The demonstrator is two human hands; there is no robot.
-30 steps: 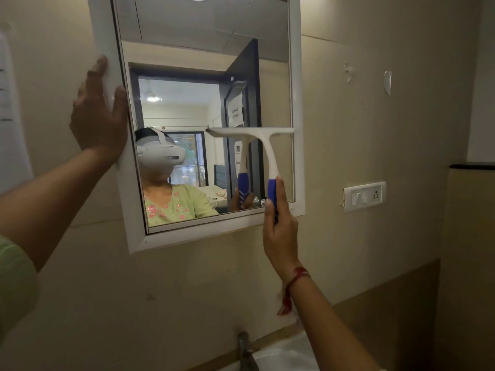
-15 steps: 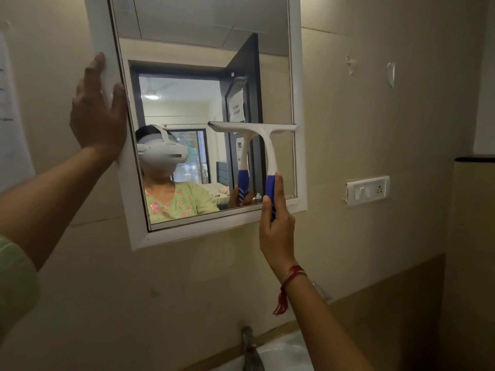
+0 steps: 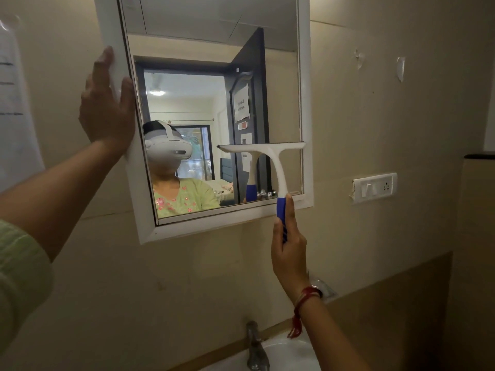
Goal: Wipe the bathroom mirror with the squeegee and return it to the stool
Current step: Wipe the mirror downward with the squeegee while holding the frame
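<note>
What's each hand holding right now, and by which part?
Right hand grips the squeegee by its blue handle. Left hand braces the mirror at its left frame edge, fingers straight, not a closed grip.

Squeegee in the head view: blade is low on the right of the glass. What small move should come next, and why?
Probably pull the squeegee straight down to the lower frame of the mirror. The right hand grips its blue handle, and the blade lies level on the glass with a strip uncovered below. The left hand braces the left edge.
</note>
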